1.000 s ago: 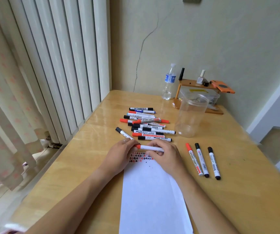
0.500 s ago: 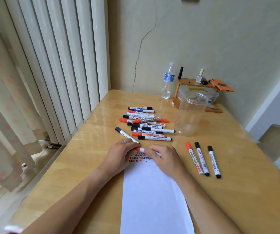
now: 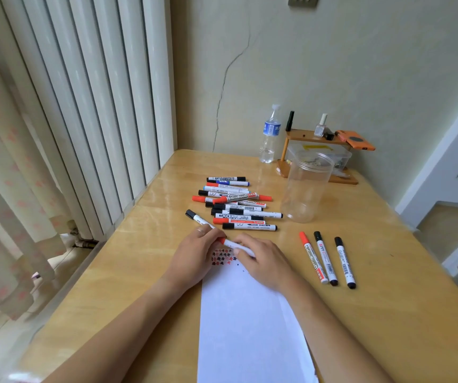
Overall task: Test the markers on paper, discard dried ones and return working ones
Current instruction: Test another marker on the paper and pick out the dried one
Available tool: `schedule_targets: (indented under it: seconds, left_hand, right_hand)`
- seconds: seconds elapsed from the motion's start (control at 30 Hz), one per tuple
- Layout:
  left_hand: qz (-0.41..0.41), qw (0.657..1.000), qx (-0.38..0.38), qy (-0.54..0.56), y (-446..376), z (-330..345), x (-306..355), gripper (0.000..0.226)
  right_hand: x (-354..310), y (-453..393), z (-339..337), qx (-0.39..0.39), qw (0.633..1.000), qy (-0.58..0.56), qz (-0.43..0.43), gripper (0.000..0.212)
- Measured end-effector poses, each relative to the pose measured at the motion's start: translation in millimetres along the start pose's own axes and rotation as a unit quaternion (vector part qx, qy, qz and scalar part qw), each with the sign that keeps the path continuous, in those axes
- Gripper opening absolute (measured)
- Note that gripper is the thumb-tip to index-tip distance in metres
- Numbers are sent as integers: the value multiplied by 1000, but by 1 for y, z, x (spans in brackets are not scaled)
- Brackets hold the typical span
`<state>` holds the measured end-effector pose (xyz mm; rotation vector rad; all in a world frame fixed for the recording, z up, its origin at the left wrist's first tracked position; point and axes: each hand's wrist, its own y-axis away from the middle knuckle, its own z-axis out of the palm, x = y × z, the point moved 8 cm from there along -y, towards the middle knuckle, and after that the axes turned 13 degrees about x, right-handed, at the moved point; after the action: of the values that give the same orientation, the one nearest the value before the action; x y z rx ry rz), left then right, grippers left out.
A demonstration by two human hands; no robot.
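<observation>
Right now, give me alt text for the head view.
Two hands, left hand and right hand, grip a red marker over scribbled paper. A marker pile and clear jar sit beyond; three markers lie rightward.

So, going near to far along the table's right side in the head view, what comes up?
Three separate markers → clear plastic jar → wooden rack against the wall.

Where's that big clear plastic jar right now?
In the head view, the clear jar stands upright on the table toward the far right, just right of the marker pile and in front of the small wooden shelf.
</observation>
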<state>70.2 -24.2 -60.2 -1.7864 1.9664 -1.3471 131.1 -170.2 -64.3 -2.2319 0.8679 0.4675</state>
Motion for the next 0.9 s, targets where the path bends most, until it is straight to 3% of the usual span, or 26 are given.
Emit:
schedule_targets:
  seconds: [0.1, 0.27, 0.37, 0.5, 0.6, 0.77, 0.9]
  left_hand:
    - [-13, 1000, 26, -11, 1, -5, 0, 19]
    - [14, 997, 72, -15, -2, -21, 15, 35]
    - [29, 997, 66, -13, -2, -22, 22, 34]
    - [76, 997, 2, 26, -1, -6, 71, 34]
    - [96, 989, -72, 82, 14, 20, 133, 38]
    - [140, 960, -206, 125, 63, 94, 230, 51]
    - [160, 954, -247, 58, 89, 133, 262, 52]
  right_hand:
    - [-5, 0, 1, 16, 1000, 7, 6, 18]
    - [-5, -3, -21, 95, 995, 37, 12, 15]
    - [-5, 18, -44, 107, 993, 55, 17, 13]
    - [11, 69, -104, 204, 974, 84, 54, 25]
    - [23, 114, -150, 271, 954, 88, 90, 14]
    - [30, 195, -204, 296, 935, 136, 142, 17]
    - [38, 254, -229, 297, 923, 158, 188, 11]
